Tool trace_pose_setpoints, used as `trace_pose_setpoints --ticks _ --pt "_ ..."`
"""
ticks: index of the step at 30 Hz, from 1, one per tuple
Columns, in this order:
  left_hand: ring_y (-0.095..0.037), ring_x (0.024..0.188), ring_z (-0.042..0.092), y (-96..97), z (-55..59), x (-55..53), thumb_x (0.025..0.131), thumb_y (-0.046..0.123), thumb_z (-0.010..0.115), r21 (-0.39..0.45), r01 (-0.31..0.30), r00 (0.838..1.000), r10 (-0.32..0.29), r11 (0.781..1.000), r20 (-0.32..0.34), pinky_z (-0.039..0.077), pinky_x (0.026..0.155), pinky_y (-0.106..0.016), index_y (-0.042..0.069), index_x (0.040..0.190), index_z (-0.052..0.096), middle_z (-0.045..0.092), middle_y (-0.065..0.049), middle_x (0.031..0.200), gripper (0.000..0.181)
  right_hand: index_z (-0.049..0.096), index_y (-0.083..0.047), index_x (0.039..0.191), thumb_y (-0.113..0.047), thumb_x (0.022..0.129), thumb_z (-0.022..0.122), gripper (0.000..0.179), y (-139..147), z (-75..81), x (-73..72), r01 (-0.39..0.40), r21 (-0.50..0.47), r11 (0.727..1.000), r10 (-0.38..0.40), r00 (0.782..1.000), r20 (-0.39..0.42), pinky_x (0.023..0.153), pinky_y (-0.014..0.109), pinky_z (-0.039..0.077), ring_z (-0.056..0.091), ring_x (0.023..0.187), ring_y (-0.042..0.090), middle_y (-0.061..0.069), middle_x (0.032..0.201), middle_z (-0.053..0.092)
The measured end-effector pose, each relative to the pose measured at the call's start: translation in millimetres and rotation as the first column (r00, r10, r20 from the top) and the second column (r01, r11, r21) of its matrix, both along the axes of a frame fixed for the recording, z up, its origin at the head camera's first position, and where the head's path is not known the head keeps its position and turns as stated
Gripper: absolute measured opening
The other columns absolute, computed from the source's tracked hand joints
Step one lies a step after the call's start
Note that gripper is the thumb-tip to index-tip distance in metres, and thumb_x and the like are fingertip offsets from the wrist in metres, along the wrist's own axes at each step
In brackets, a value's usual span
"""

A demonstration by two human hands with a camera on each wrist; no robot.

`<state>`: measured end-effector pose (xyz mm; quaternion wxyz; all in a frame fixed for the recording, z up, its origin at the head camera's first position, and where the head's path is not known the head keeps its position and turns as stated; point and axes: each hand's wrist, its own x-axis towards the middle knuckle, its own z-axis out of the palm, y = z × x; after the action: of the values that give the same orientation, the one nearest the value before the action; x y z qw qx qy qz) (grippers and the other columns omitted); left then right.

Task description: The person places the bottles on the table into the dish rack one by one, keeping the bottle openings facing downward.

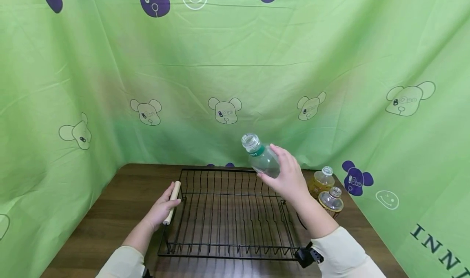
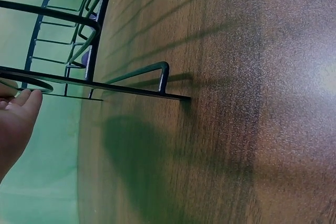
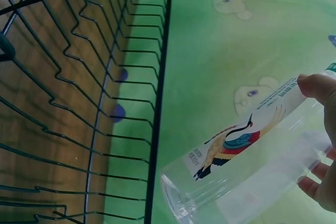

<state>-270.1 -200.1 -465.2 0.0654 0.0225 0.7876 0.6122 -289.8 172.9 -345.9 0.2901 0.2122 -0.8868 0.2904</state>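
A black wire dish rack (image 1: 227, 245) stands on the table, with a pale wooden handle (image 1: 172, 202) on its left side. My left hand (image 1: 161, 208) grips that handle, thumb over it; in the left wrist view only part of the hand (image 2: 18, 124) shows beside the rack. Above the rack's back right part, my right hand (image 1: 290, 178) holds a clear, uncapped plastic bottle (image 1: 262, 159), tilted with its mouth up and to the left. In the right wrist view the bottle's label (image 3: 241, 135) shows a colourful bird, and its base is apart from the rack.
Two more uncapped bottles stand right of the rack: a farther one with a yellow label (image 1: 320, 184) and a nearer clear-topped one (image 1: 331, 200). Green printed cloth (image 1: 227, 74) hangs behind and beside the brown wooden table (image 1: 106, 212).
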Motion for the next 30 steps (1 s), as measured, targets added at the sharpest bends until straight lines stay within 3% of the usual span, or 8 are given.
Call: trace_pose_setpoints --ticks 12,17,23,30 --pt "-0.046 0.147 0.016 -0.3 12.2 -1.5 0.1 0.023 0.052 -0.104 -0.008 1.0 0.006 0.995 -0.015 0.028 0.114 -0.058 0.005 0.158 0.002 0.005 -0.026 0.162 0.078 0.043 -0.01 0.144 -0.025 0.072 0.086 0.085 -20.6 -13.3 -5.6 -0.075 0.111 0.991 0.073 0.997 0.022 0.104 0.064 0.038 0.048 0.129 0.044 0.02 0.143 0.05" --pt "-0.042 0.149 0.013 3.6 27.1 -6.5 0.098 0.029 0.055 -0.099 -0.018 0.999 0.014 0.995 -0.039 0.021 0.118 -0.057 0.007 0.158 0.005 0.008 -0.025 0.163 0.08 0.043 -0.012 0.145 -0.026 0.072 0.086 0.086 -26.6 -17.2 -5.7 -0.089 0.155 0.984 0.084 0.996 0.041 0.105 0.062 0.038 0.048 0.129 0.043 0.019 0.144 0.05" --pt "-0.044 0.149 0.01 14.9 48.8 -10.9 0.098 0.033 0.056 -0.13 -0.019 0.992 0.003 0.991 -0.123 0.017 0.117 -0.063 0.015 0.158 0.016 0.01 -0.018 0.165 0.075 0.043 -0.011 0.145 -0.027 0.072 0.086 0.087 -32.5 -18.7 -4.7 -0.136 0.201 0.97 0.121 0.989 0.086 0.107 0.061 0.037 0.048 0.13 0.04 0.018 0.144 0.05" --pt "-0.046 0.149 0.01 39.4 65.6 -14.6 0.094 0.031 0.061 -0.144 0.042 0.983 -0.067 0.989 -0.172 0.018 0.116 -0.065 0.015 0.157 0.023 0.014 -0.01 0.166 0.075 0.045 -0.014 0.145 -0.03 0.071 0.086 0.086 -37.1 -22.4 -4.9 -0.173 0.25 0.953 0.145 0.981 0.127 0.106 0.059 0.039 0.05 0.128 0.039 0.016 0.143 0.052"
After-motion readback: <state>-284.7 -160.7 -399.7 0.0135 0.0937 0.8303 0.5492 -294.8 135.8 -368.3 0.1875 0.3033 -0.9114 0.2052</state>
